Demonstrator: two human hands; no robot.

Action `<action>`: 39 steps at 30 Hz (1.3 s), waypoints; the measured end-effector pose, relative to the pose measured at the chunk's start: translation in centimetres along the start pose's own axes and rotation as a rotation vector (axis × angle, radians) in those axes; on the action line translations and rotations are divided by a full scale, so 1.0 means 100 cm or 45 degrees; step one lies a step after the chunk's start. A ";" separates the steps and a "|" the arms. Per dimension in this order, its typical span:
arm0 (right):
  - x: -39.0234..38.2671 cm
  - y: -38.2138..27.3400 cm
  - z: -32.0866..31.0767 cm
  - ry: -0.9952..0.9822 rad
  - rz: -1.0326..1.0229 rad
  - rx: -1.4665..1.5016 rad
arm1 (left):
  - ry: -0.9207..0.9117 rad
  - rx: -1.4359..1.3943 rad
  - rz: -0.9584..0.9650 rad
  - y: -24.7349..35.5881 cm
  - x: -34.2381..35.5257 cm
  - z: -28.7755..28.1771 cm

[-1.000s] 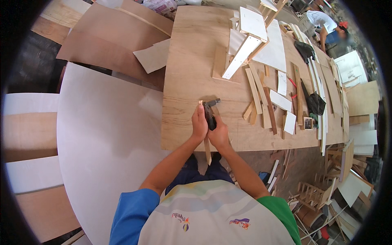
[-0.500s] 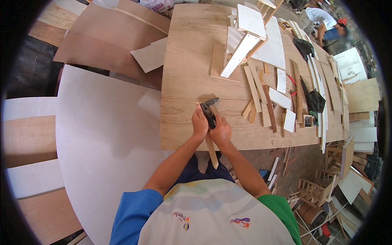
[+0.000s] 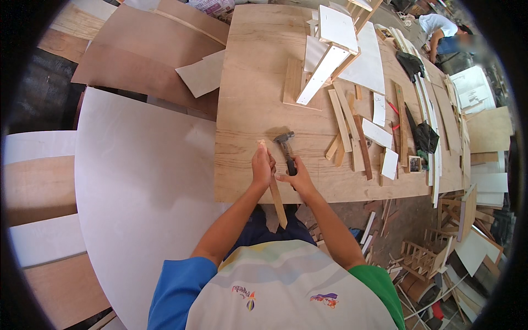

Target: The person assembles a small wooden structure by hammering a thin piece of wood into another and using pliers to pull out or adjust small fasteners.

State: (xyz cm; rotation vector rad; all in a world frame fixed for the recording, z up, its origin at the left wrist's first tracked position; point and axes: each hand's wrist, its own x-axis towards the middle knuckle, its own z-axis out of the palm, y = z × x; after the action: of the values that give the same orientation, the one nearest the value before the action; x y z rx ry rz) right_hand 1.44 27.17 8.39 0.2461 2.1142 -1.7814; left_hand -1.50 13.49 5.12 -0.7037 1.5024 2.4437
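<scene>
Left hand (image 3: 262, 168): closed around a narrow, pale wooden strip (image 3: 277, 204) at frame centre.
Right hand (image 3: 300, 179): grips the dark handle of a grey metal-headed hammer (image 3: 284, 137).
Strip axis: slants from its upper end, above the left hand, down and slightly right, past the lower edge of the pale brown plywood worktop (image 3: 247, 88).
Hammer position: head just right of the strip's upper end, apart; handle roughly parallel to the strip.
Nearer hand to that end: left.
</scene>
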 end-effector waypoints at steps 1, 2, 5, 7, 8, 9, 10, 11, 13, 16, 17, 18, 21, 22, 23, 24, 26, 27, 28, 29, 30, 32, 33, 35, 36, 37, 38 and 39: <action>-0.002 0.001 0.000 -0.014 0.008 0.022 | -0.057 -0.054 -0.007 0.004 -0.003 0.002; -0.003 0.002 -0.001 -0.025 0.015 0.043 | -0.114 -0.109 -0.014 0.007 -0.006 0.004; -0.006 0.007 -0.002 -0.011 -0.111 -0.130 | -0.257 -0.176 -0.004 0.014 -0.011 0.006; -0.010 0.003 0.000 -0.033 -0.191 -0.249 | -0.296 -0.191 0.018 0.012 -0.012 0.006; -0.010 0.006 0.001 -0.064 -0.191 -0.136 | -0.291 -0.200 0.031 0.010 -0.012 0.008; -0.008 0.012 0.002 -0.095 -0.191 -0.023 | -0.285 -0.209 0.044 0.007 -0.012 0.009; -0.008 0.014 0.002 -0.123 -0.190 0.092 | -0.278 -0.208 0.056 0.011 -0.014 0.012; -0.010 0.016 0.000 -0.134 -0.166 0.165 | -0.270 -0.207 0.068 0.015 -0.017 0.014; -0.014 0.016 -0.005 -0.163 -0.121 0.311 | -0.303 -0.201 0.056 0.019 -0.020 0.015; -0.024 0.008 -0.013 -0.172 -0.286 0.223 | -0.368 -0.198 -0.037 0.027 -0.024 0.013; -0.026 0.004 -0.018 -0.169 -0.293 0.103 | -0.352 -0.205 -0.083 0.033 -0.027 0.017; -0.026 -0.001 -0.025 -0.165 -0.299 -0.017 | -0.336 -0.212 -0.129 0.037 -0.028 0.020; -0.027 -0.018 -0.041 -0.101 -0.320 -0.335 | -0.637 -0.120 -0.188 0.039 -0.023 0.012; -0.025 -0.021 -0.046 -0.073 -0.329 -0.437 | -0.574 -0.057 -0.195 0.040 -0.024 0.012; -0.023 -0.019 -0.051 -0.069 -0.336 -0.422 | -0.510 0.006 -0.201 0.041 -0.025 0.013; -0.021 -0.016 -0.056 -0.066 -0.342 -0.407 | -0.445 0.069 -0.207 0.042 -0.026 0.014; -0.019 -0.015 -0.066 -0.096 -0.317 -0.417 | -0.464 0.071 -0.245 0.045 -0.028 0.014; -0.020 -0.016 -0.071 -0.127 -0.287 -0.443 | -0.474 0.071 -0.264 0.046 -0.029 0.014; -0.019 -0.017 -0.077 -0.155 -0.259 -0.470 | -0.497 0.088 -0.275 0.048 -0.031 0.015; -0.018 -0.015 -0.082 -0.188 -0.294 -0.457 | -0.521 0.105 -0.287 0.050 -0.033 0.016; -0.016 -0.012 -0.088 -0.221 -0.329 -0.444 | -0.545 0.122 -0.299 0.051 -0.035 0.016; -0.015 -0.017 -0.095 -0.296 -0.316 -0.464 | -0.592 0.117 -0.295 0.049 -0.036 0.015; -0.016 -0.022 -0.100 -0.338 -0.267 -0.499 | -0.617 0.114 -0.293 0.048 -0.036 0.014; -0.018 -0.029 -0.105 -0.415 -0.260 -0.490 | -0.632 0.084 -0.336 0.051 -0.039 0.016; -0.019 -0.031 -0.107 -0.448 -0.298 -0.446 | -0.640 0.069 -0.357 0.052 -0.040 0.017; -0.019 -0.032 -0.110 -0.477 -0.337 -0.402 | -0.654 0.063 -0.366 0.052 -0.040 0.017; -0.019 -0.032 -0.112 -0.520 -0.337 -0.337 | -0.668 0.057 -0.375 0.052 -0.041 0.018; -0.018 -0.031 -0.115 -0.563 -0.337 -0.272 | -0.682 0.051 -0.384 0.052 -0.041 0.019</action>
State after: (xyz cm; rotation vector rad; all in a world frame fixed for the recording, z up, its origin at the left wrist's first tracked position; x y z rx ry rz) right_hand 0.05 38.03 13.50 -0.4615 2.0480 -1.5413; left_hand -0.58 13.04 11.95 -0.2129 1.1368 2.1339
